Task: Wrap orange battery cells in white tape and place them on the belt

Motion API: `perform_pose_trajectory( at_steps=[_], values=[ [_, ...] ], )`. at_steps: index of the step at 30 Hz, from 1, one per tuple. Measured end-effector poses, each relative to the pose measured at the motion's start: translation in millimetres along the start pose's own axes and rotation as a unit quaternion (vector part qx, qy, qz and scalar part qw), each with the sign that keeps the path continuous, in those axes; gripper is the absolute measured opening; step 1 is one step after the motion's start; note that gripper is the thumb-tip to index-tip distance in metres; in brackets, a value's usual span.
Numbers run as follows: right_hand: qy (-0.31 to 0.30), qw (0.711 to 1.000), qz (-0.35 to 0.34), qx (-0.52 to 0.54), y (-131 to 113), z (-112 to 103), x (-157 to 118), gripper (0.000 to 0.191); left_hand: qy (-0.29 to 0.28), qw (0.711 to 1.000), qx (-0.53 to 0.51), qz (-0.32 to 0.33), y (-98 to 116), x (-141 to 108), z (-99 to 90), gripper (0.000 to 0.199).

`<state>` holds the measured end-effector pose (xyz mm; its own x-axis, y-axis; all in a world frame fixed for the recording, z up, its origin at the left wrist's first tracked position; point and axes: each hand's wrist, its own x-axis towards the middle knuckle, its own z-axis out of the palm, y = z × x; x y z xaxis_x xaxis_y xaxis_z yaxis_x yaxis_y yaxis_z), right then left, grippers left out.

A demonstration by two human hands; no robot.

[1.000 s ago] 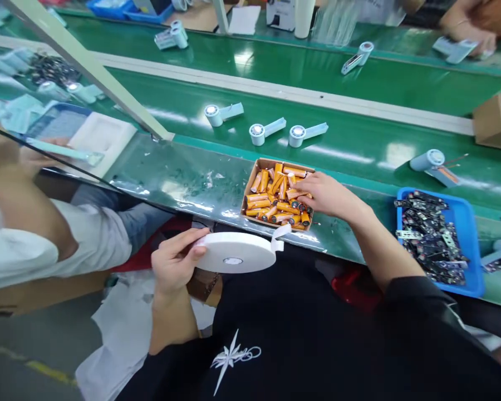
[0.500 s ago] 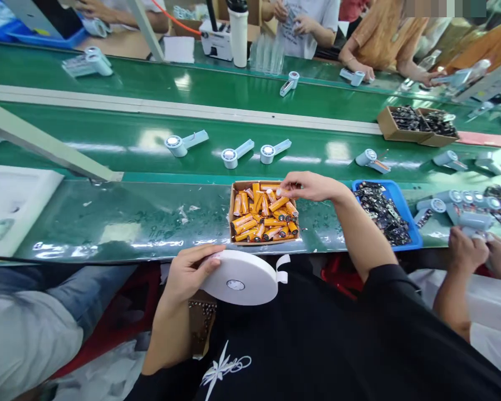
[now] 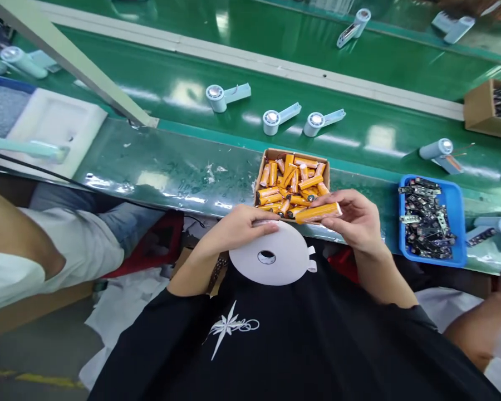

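My left hand (image 3: 246, 227) grips the upper left edge of a big white tape roll (image 3: 284, 253), thumb on its face. A short loose end of tape curls out at the roll's right side. Between the thumb and fingers of my right hand (image 3: 354, 220) is an orange battery (image 3: 318, 213), lying nearly level just over the front edge of a cardboard box (image 3: 260, 174). Many orange batteries (image 3: 290, 175) fill that box. The roll is in front of the box, close to my chest.
Right of the box is a blue tray (image 3: 459, 223) of dark electronic parts. Light blue fan bodies (image 3: 271, 120) lie on the green belt (image 3: 167, 72) behind. A white foam tray (image 3: 81, 120) stands at left. People sit on both sides; a slanted metal post (image 3: 87, 69) crosses the left.
My right hand has come out of the box with an orange battery and moved nearer the roll. The roll now faces up more. The view has tilted down and shifted.
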<state>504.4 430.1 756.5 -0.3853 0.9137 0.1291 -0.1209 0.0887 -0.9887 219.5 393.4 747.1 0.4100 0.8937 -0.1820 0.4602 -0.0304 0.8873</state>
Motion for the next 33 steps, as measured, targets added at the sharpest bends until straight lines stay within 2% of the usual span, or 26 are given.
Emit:
perform_pose_trajectory(
  at_steps=[3, 6, 9, 13, 16, 21, 22, 24, 26, 28, 30, 33],
  values=[
    [-0.029, 0.996, -0.070, -0.049, 0, 0, -1, 0.031, -0.006, 0.999, 0.027, 0.027, 1, 2, 1.9, 0.037],
    [-0.056, 0.985, -0.147, -0.075, 10, 2, -3, 0.033, -0.010, 0.998, 0.033, 0.047, -2, 4, 1.8, 0.037],
    [-0.068, 0.981, -0.167, -0.078, 22, 6, -5, 0.033, -0.013, 0.998, 0.027, 0.051, -5, 4, 0.7, 0.035],
    [-0.097, 0.980, -0.157, -0.073, 33, 9, -8, 0.030, -0.013, 0.998, 0.015, 0.058, -5, 4, -0.8, 0.035],
    [-0.137, 0.983, -0.108, -0.049, 38, 5, -12, 0.031, -0.007, 0.998, 0.019, 0.066, -5, 3, -1.3, 0.034],
    [-0.173, 0.980, 0.083, -0.051, 19, -5, -3, 0.046, -0.003, 0.996, 0.049, 0.069, 0, 2, -1.3, 0.034],
    [-0.189, 0.972, 0.120, -0.074, 12, -6, 4, 0.049, -0.007, 0.996, 0.062, 0.068, 2, 3, -1.2, 0.034],
    [-0.265, 0.940, 0.168, -0.134, -5, -8, 23, 0.053, -0.020, 0.993, 0.090, 0.066, 7, 5, -1.0, 0.033],
    [-0.354, 0.897, 0.181, -0.192, -20, -8, 43, 0.049, -0.036, 0.990, 0.115, 0.067, 12, 7, -0.6, 0.033],
    [-0.394, 0.869, 0.173, -0.243, -28, -7, 57, 0.046, -0.048, 0.988, 0.132, 0.065, 15, 8, 0.3, 0.033],
    [-0.373, 0.873, 0.162, -0.268, -26, -5, 61, 0.049, -0.042, 0.988, 0.135, 0.055, 15, 7, 1.4, 0.033],
    [-0.289, 0.918, 0.181, -0.203, -9, 0, 49, 0.057, -0.005, 0.994, 0.107, 0.029, 10, 1, 2.3, 0.034]
  ],
)
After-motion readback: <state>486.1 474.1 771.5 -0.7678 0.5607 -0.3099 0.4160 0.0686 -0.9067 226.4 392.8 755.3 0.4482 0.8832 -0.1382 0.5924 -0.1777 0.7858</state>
